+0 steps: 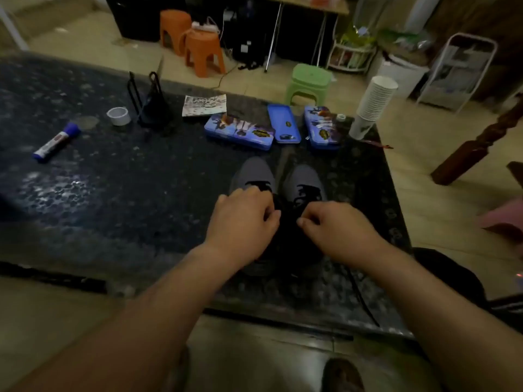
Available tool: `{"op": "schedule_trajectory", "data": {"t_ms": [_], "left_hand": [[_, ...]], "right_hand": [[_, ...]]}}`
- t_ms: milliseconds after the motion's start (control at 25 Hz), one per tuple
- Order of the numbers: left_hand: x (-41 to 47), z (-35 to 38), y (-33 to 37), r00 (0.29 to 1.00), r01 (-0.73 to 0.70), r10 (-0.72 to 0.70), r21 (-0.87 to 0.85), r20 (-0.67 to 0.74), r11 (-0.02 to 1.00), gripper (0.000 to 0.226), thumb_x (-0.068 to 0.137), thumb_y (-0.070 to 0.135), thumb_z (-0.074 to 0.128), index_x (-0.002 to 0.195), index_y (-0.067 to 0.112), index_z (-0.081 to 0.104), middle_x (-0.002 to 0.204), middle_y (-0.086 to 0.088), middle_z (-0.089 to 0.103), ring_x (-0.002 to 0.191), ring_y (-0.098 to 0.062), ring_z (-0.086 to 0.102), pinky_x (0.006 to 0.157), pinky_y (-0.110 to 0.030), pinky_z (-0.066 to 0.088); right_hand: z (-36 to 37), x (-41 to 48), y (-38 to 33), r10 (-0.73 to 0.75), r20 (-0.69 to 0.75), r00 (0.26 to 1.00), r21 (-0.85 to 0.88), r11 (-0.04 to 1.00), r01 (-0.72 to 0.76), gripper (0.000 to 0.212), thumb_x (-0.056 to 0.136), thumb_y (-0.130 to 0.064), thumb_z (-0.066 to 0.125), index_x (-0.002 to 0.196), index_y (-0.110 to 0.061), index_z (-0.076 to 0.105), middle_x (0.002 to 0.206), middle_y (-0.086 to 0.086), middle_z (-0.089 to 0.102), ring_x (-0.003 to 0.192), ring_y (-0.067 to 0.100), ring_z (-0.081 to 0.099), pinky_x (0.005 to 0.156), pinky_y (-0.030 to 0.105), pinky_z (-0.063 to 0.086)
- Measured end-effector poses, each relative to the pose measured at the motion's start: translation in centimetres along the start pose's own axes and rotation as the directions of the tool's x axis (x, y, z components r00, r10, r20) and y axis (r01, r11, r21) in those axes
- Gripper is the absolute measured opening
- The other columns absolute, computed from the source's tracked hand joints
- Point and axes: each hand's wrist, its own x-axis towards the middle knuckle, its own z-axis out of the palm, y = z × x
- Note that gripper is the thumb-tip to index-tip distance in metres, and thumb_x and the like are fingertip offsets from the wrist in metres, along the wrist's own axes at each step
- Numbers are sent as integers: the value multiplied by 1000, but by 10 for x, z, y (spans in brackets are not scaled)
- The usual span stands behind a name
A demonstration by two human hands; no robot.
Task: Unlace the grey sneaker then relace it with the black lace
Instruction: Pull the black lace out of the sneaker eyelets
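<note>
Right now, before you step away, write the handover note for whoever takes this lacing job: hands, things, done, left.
Hands: left hand has fingers curled in a pinch over the left grey sneaker; right hand pinches likewise beside the right grey sneaker. What they pinch is lost in the dark.
Things: both sneakers stand side by side on the dark table, toes away from you. A black lace trails from under the right hand to the near table edge.
Done: black lacing shows across the front eyelets of both.
Left: upper eyelets are hidden by the hands; check them, then probably finish lacing.
</note>
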Motion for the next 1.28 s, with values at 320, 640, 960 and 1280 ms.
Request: {"op": "schedule_trajectory", "data": {"t_ms": [320, 640, 960, 1280], "left_hand": [[-35, -1, 27, 985, -2, -46, 274, 168, 962, 43, 103, 59, 40, 105, 27, 70, 109, 0, 60, 117, -28, 47, 94, -49, 37], [-43, -33, -1, 932, -20, -74, 252, 356, 967, 37, 107, 44, 41, 135, 29, 60, 133, -1, 57, 125, -27, 45, 99, -49, 34], [-51, -11, -20, 996, 35, -26, -110, 80, 993, 24, 105, 32, 50, 126, 25, 60, 126, -1, 55, 122, -25, 49, 102, -45, 43], [-77, -1, -20, 873, 266, -404, -429, -273, 863, 48, 96, 39, 64, 137, 19, 48, 137, -5, 42, 122, -29, 51, 102, -51, 47]], "right_hand": [[19, -43, -18, 15, 41, 999, -22, 1000, -14, 29, 98, -37, 56, 123, -22, 60, 116, 2, 67, 112, 30, 60, 93, 44, 43], [9, -59, -53, -15, 128, 992, 381, 924, -35, 31, 103, -38, 52, 111, -14, 70, 109, 5, 71, 98, 23, 65, 86, 43, 55], [-25, 8, -46, -271, 286, 919, -294, 888, 353, 57, 96, -27, 62, 146, -47, 43, 134, 4, 42, 117, 29, 49, 96, 47, 48], [-24, 40, -85, -177, 186, 966, -362, 902, 235, 13, 91, -34, 66, 97, -22, 67, 94, 2, 64, 82, 23, 62, 70, 35, 53]]}}
